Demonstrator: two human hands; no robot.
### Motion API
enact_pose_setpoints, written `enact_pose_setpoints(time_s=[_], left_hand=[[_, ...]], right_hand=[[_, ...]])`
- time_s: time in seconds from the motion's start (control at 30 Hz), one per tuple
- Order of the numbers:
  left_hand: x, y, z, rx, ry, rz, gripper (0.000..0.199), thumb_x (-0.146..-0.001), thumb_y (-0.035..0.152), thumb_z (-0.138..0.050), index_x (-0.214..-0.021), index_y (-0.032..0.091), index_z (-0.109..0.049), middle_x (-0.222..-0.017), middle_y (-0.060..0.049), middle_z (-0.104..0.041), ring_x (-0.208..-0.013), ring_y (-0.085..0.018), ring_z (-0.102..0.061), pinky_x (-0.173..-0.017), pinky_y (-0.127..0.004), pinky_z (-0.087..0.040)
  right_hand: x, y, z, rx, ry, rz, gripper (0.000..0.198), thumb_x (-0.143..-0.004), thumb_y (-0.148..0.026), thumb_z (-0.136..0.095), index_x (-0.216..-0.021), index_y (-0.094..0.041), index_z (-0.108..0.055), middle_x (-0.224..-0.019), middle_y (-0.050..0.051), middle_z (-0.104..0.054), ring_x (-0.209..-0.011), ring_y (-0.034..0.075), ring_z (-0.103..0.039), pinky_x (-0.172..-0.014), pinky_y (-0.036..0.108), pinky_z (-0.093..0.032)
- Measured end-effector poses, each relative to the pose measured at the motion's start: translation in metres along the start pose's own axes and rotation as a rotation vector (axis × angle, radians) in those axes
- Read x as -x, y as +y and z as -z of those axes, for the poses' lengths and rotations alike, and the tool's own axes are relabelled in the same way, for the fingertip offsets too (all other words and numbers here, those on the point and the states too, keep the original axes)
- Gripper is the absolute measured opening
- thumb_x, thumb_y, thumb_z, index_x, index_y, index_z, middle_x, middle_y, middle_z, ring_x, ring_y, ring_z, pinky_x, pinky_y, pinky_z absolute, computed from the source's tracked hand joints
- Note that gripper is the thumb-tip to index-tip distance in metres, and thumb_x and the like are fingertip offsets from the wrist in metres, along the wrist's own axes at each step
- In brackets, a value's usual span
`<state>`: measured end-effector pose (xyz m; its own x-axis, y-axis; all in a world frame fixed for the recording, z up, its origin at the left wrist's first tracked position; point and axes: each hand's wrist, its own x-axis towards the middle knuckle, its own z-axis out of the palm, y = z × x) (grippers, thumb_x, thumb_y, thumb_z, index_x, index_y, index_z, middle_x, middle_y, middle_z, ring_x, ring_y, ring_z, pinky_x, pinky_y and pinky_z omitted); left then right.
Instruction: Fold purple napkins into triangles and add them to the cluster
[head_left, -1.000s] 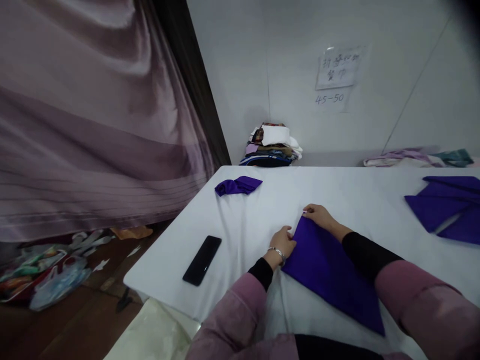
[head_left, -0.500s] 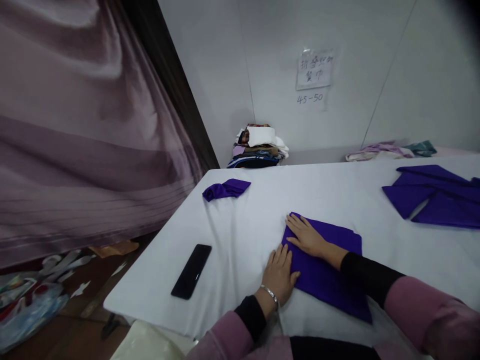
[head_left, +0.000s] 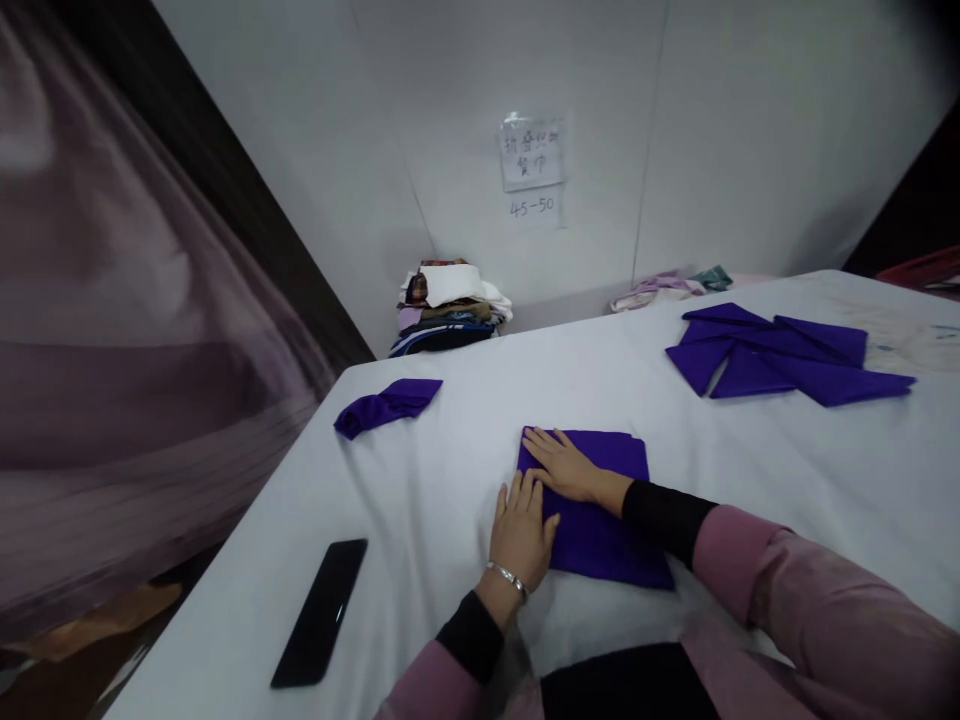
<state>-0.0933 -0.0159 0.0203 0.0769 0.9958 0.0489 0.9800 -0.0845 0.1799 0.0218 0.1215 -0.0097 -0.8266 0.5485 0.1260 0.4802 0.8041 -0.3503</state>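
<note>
A purple cloth napkin (head_left: pixel 607 535), folded into a flat rough square, lies on the white-covered table (head_left: pixel 420 500) in front of me. My right hand (head_left: pixel 561 465) rests flat near its upper left corner, fingers stretched out and pointing left. At the napkin's left edge lies my left hand (head_left: pixel 521 530), palm down with its fingers extended, partly on the cloth and partly on the table. A silver bracelet (head_left: pixel 508 578) circles my left wrist. Both hands press on the cloth without grasping it, and the right forearm covers part of it.
A black phone (head_left: pixel 321 615) lies at the left. Behind it is a rolled purple cloth (head_left: pixel 388 405). Folded purple napkins (head_left: pixel 780 355) spread at the back right. Stacked clothes (head_left: pixel 448 305) stand against the wall, below a paper sign (head_left: pixel 532 160). A pink curtain (head_left: pixel 112 400) hangs at the left.
My view has turned to the right, so everything sits further left and more of the right-hand napkins shows. Both hands stay flat on the napkin in nearly the same places.
</note>
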Motion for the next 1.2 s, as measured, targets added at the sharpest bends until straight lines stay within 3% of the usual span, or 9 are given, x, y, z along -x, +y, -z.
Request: enact_pose_setpoints(time_s=[0.2,0.3,0.37,0.5,0.63,0.8,0.97,1.07,1.2], left_hand=[[-0.005,-0.005,-0.025,-0.022,-0.063,-0.008,0.063,-0.088,0.046,-0.040,-0.139,0.010,-0.033,-0.147,-0.016,-0.028,-0.138,-0.029,-0.020,-0.110,-0.051,-0.023],[-0.006,-0.009,-0.027,-0.021,-0.067,-0.008,0.063,-0.089,0.047,-0.039,-0.139,0.009,-0.033,-0.148,-0.015,-0.027,-0.138,-0.027,-0.019,-0.111,-0.049,-0.022],[-0.005,-0.007,-0.022,-0.009,-0.073,0.010,0.061,-0.089,0.045,-0.040,-0.138,0.009,-0.035,-0.148,-0.015,-0.027,-0.138,-0.027,-0.019,-0.111,-0.050,-0.021],[0.008,0.010,-0.010,0.082,-0.040,-0.066,0.054,-0.087,0.042,-0.046,-0.134,0.016,-0.041,-0.145,-0.011,-0.035,-0.135,-0.027,-0.028,-0.111,-0.052,-0.018],[0.011,0.043,-0.006,0.253,-0.026,-0.203,0.043,-0.082,0.041,-0.057,-0.120,0.021,-0.056,-0.127,-0.009,-0.055,-0.117,-0.026,-0.047,-0.102,-0.045,-0.035],[-0.053,0.076,-0.002,0.365,0.028,-0.279,0.024,-0.087,0.027,-0.051,-0.107,0.020,-0.062,-0.105,-0.006,-0.064,-0.101,-0.020,-0.056,-0.093,-0.035,-0.043],[-0.138,0.083,-0.010,0.196,0.018,-0.220,0.024,-0.085,0.015,-0.049,-0.105,0.017,-0.063,-0.107,-0.007,-0.064,-0.103,-0.020,-0.054,-0.095,-0.032,-0.041],[-0.161,0.085,-0.023,0.161,-0.019,-0.239,0.025,-0.082,0.013,-0.053,-0.104,0.018,-0.064,-0.107,-0.007,-0.063,-0.104,-0.020,-0.053,-0.094,-0.032,-0.042],[-0.168,0.087,-0.035,0.138,-0.043,-0.251,0.023,-0.081,0.012,-0.053,-0.098,0.018,-0.067,-0.102,-0.007,-0.063,-0.100,-0.021,-0.053,-0.092,-0.033,-0.043]], right_hand=[[0.032,0.020,0.005,-0.021,-0.038,-0.051,0.066,-0.089,-0.055,-0.035,-0.142,-0.016,-0.032,-0.149,0.013,-0.025,-0.138,0.027,-0.017,-0.111,0.050,-0.010],[0.048,0.046,0.021,-0.076,0.093,-0.136,0.062,-0.087,-0.050,-0.042,-0.139,-0.017,-0.038,-0.148,0.012,-0.029,-0.137,0.026,-0.020,-0.111,0.048,-0.013],[0.064,0.071,0.036,-0.154,0.202,-0.265,0.053,-0.086,-0.042,-0.046,-0.132,-0.015,-0.049,-0.141,0.012,-0.042,-0.133,0.026,-0.031,-0.109,0.045,-0.022],[0.103,0.118,0.065,-0.363,0.266,-0.617,0.035,-0.079,-0.033,-0.050,-0.105,-0.017,-0.067,-0.102,0.010,-0.069,-0.096,0.024,-0.062,-0.087,0.037,-0.046],[0.124,0.130,0.072,-0.449,0.155,-0.709,0.029,-0.074,-0.028,-0.052,-0.093,-0.014,-0.070,-0.061,0.004,-0.066,-0.054,0.018,-0.059,-0.055,0.029,-0.047],[0.115,0.115,0.067,-0.429,0.089,-0.720,0.023,-0.071,-0.025,-0.054,-0.085,-0.017,-0.071,-0.049,-0.001,-0.060,-0.045,0.013,-0.053,-0.049,0.025,-0.040],[0.106,0.107,0.068,-0.316,0.137,-0.763,0.023,-0.069,-0.024,-0.058,-0.086,-0.017,-0.070,-0.075,0.004,-0.069,-0.071,0.017,-0.061,-0.062,0.024,-0.040],[0.104,0.105,0.068,-0.275,0.142,-0.798,0.020,-0.070,-0.026,-0.058,-0.085,-0.018,-0.070,-0.084,0.005,-0.069,-0.078,0.018,-0.061,-0.064,0.024,-0.039],[0.103,0.101,0.066,-0.237,0.130,-0.819,0.016,-0.072,-0.026,-0.057,-0.082,-0.020,-0.069,-0.084,0.004,-0.069,-0.078,0.018,-0.059,-0.061,0.024,-0.035]])
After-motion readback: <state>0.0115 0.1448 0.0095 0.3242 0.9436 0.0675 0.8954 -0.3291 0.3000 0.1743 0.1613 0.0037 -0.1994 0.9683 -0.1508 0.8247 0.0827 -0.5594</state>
